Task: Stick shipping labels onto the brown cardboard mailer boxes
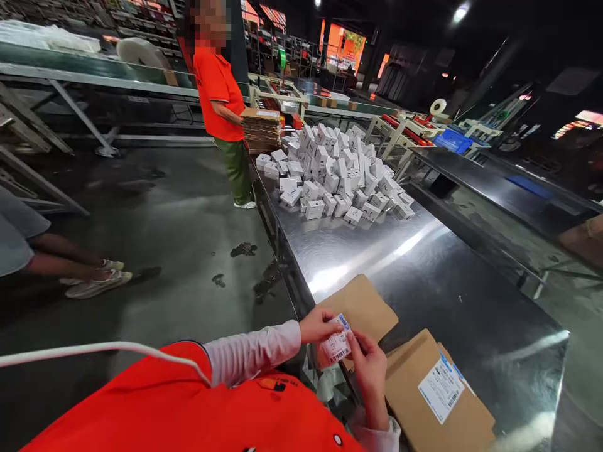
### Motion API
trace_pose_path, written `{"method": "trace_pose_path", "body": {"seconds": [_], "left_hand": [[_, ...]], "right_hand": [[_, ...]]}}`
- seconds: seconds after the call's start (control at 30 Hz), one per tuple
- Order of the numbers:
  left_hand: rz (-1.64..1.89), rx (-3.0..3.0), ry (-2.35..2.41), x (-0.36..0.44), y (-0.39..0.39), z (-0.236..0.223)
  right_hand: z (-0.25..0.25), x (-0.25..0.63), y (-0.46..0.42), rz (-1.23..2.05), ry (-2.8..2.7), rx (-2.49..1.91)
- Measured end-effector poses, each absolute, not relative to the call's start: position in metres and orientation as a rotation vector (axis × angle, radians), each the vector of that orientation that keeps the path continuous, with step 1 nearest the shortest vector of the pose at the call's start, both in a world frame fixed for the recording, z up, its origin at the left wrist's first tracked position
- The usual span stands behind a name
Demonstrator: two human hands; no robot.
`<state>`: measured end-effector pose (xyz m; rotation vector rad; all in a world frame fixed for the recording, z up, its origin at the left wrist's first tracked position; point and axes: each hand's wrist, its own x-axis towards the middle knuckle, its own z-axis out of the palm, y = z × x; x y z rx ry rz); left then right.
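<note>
My left hand (316,326) and my right hand (368,367) both pinch a small white shipping label (336,344) with a barcode, held up at the near edge of the steel table (424,263). The left fingers grip its upper left edge, the right fingers its right side. Right of my hands lies a flat brown cardboard packet (424,383) with a white label (441,389) stuck on it. Another flat brown cardboard piece (362,304) lies just behind the held label.
A large heap of small white boxes (336,176) sits at the table's far end. A person in an orange shirt (219,94) stands there beside a stack of flat cardboard (260,129). Another person's legs (70,270) show at left. Conveyors run behind.
</note>
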<state>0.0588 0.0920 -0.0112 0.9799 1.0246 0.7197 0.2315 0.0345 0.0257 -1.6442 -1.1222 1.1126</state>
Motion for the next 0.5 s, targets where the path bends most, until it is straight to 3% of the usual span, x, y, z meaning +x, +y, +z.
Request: {"method": "trace_pose_path", "body": {"seconds": [0.33,0.5], "left_hand": [[0.744,1.002,1.211,0.053,0.090,0.014],[0.689,1.023,1.284,0.053,0.080,0.016]], "right_hand": [[0.012,0.238,0.045,0.837,-1.404,-1.835],[0.029,0.221,0.040,0.937,-1.314,-1.770]]}}
